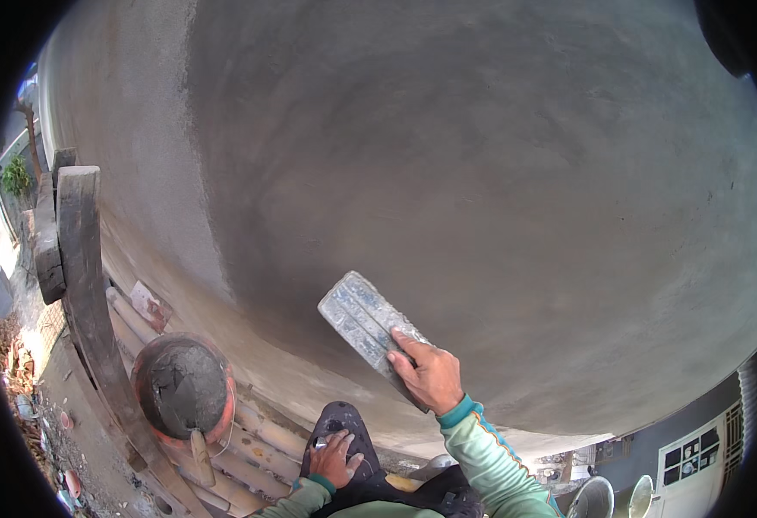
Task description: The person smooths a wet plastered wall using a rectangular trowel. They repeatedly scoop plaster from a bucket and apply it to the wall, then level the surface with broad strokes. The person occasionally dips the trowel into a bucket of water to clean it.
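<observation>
My right hand (424, 371) grips a grey, cement-smeared plastering float (353, 315), held tilted over the lower middle of a plastered wall (499, 190). The wall is darker in the middle, with a paler band at its left. My left hand (334, 456) rests with fingers apart on my dark-clad knee (353, 427). To its left an orange bucket (227, 414) holds grey mortar (180, 380), with a wooden-handled tool (201, 457) in it. Whether the float touches the wall I cannot tell.
Upright timbers (81, 242) stand at the left beside bamboo poles (262, 432) forming a platform. A small stained board (150, 306) lies behind the bucket. Plants (16, 177) and debris are beyond. At lower right are round containers (590, 496) and a white door (689, 475).
</observation>
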Motion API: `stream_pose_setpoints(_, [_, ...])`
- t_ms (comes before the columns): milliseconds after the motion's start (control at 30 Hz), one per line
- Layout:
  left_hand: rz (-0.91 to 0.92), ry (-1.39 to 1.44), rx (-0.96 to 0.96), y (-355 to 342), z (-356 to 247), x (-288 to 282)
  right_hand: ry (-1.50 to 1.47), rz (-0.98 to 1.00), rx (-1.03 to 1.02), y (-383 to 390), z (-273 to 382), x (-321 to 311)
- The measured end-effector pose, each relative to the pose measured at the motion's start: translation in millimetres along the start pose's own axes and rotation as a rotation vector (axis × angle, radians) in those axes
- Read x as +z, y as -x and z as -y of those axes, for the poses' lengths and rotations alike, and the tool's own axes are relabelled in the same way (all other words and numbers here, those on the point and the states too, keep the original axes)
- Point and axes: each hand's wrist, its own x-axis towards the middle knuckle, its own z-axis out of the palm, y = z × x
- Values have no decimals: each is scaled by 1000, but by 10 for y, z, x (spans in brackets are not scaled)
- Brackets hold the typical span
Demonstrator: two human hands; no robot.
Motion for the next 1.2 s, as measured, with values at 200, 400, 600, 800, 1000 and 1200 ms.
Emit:
stream_pose_setpoints(200, [130,-75,-37,-64,-145,-106,-533,-842,86,-118,-82,-1973])
stream_pose_setpoints(400, [96,-55,-3,-51,-80,-10,-180,-732,-128,-751,91,-1485])
stream_pose_setpoints(600, [16,-26,-46,37,29,-23,309,-214,-214,-1289,879,395])
stream_pose_setpoints(800, [9,-21,-43,72,61,-16,407,393,-172,-1288,873,1871])
stream_pose_setpoints(1000, [36,37,-47,47,24,68,-321,508,50,-156,303,548])
stream_pose_setpoints(1200, [-10,-11,36,-42,19,103,-1173,-63,166,891,-593,-1710])
